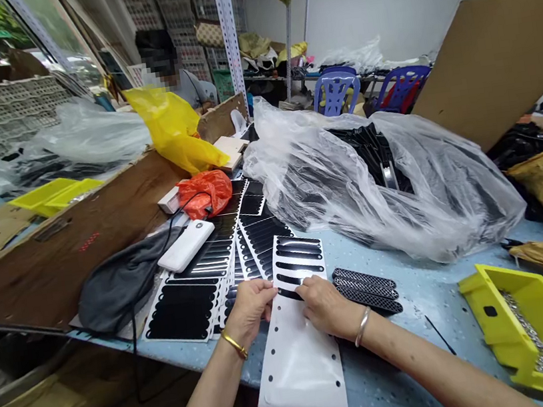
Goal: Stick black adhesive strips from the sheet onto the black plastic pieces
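Note:
A long white backing sheet (pixel 301 361) with black oblong stickers at its far end lies on the blue table in front of me and hangs over the near edge. My left hand (pixel 250 307) pinches the sheet's left side by a black sticker (pixel 289 292). My right hand (pixel 325 304) is closed on the same sticker row from the right, fingers pressed together. Black mesh strips (pixel 367 288) lie just right of my right hand. More sticker sheets (pixel 197 288) fan out to the left.
A large clear plastic bag (pixel 374 182) of black parts fills the table's middle. A yellow bin (pixel 536 328) of metal pieces sits at the right. A white power bank (pixel 186 246), grey cloth (pixel 121 285) and orange bag (pixel 206 192) lie left. Another person sits beyond a cardboard divider (pixel 57 260).

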Motion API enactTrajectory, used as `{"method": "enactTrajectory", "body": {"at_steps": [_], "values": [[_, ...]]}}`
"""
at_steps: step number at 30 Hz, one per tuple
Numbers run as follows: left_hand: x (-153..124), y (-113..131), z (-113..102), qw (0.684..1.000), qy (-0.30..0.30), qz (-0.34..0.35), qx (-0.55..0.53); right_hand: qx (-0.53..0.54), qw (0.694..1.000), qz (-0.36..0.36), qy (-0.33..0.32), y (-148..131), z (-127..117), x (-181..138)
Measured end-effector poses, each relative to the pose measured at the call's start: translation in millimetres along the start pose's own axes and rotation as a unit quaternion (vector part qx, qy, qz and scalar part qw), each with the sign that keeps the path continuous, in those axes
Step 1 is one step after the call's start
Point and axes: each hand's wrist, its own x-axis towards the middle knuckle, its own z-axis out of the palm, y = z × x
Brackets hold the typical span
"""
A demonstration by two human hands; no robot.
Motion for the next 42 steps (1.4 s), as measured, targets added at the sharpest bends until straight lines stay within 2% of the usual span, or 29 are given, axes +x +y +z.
{"method": "enactTrajectory", "body": {"at_steps": [4, 7, 10, 14, 16, 18, 20, 23, 26, 28, 29, 31, 34, 36, 37, 38, 40, 41, 42], "values": [[-11, 2, 1, 1.000, -0.006, -0.003, -0.023, 0.069, 0.995, 0.024, 0.068, -4, 0, -2], [-19, 8, 5, 0.995, -0.035, -0.017, -0.091, 0.163, 0.978, 0.032, 0.123, -10, -1, -3], [-25, 14, 12, 0.987, -0.066, -0.018, -0.145, 0.293, 0.945, 0.047, 0.136, -15, -6, -4], [-29, 19, 23, 0.988, -0.073, 0.013, -0.139, 0.460, 0.875, 0.079, 0.129, -17, -11, -3], [-30, 18, 26, 0.990, -0.075, 0.028, -0.113, 0.490, 0.855, 0.092, 0.141, -16, -11, -1], [-29, 16, 25, 0.994, -0.071, 0.032, -0.082, 0.495, 0.849, 0.104, 0.154, -14, -11, 0], [-24, 15, 19, 0.997, -0.045, 0.029, -0.056, 0.500, 0.840, 0.124, 0.170, -6, -15, -2], [-7, 18, -1, 0.994, 0.071, 0.081, -0.016, 0.535, 0.800, 0.161, 0.220, 17, -33, -19], [19, 29, -25, 0.954, 0.202, 0.199, 0.097, 0.568, 0.753, 0.153, 0.296, 46, -60, -50], [36, 36, -35, 0.896, 0.246, 0.233, 0.288, 0.566, 0.736, 0.156, 0.337, 60, -73, -73], [44, 38, -38, 0.862, 0.250, 0.231, 0.376, 0.558, 0.734, 0.163, 0.351, 65, -77, -84], [56, 39, -40, 0.821, 0.241, 0.219, 0.470, 0.542, 0.736, 0.178, 0.365, 68, -79, -104], [62, 37, -40, 0.784, 0.238, 0.195, 0.539, 0.549, 0.725, 0.195, 0.367, 67, -69, -125], [55, 38, -36, 0.758, 0.252, 0.182, 0.574, 0.571, 0.708, 0.201, 0.365, 66, -59, -134], [48, 38, -30, 0.757, 0.261, 0.184, 0.569, 0.580, 0.699, 0.202, 0.365, 66, -55, -138], [39, 39, -22, 0.772, 0.265, 0.192, 0.544, 0.587, 0.694, 0.201, 0.366, 65, -51, -140], [18, 39, 2, 0.840, 0.231, 0.213, 0.443, 0.592, 0.692, 0.192, 0.366, 63, -45, -144], [7, 39, 17, 0.892, 0.174, 0.202, 0.366, 0.589, 0.696, 0.184, 0.366, 61, -44, -145], [-2, 37, 32, 0.942, 0.078, 0.158, 0.286, 0.580, 0.706, 0.174, 0.368, 59, -44, -145]]}}
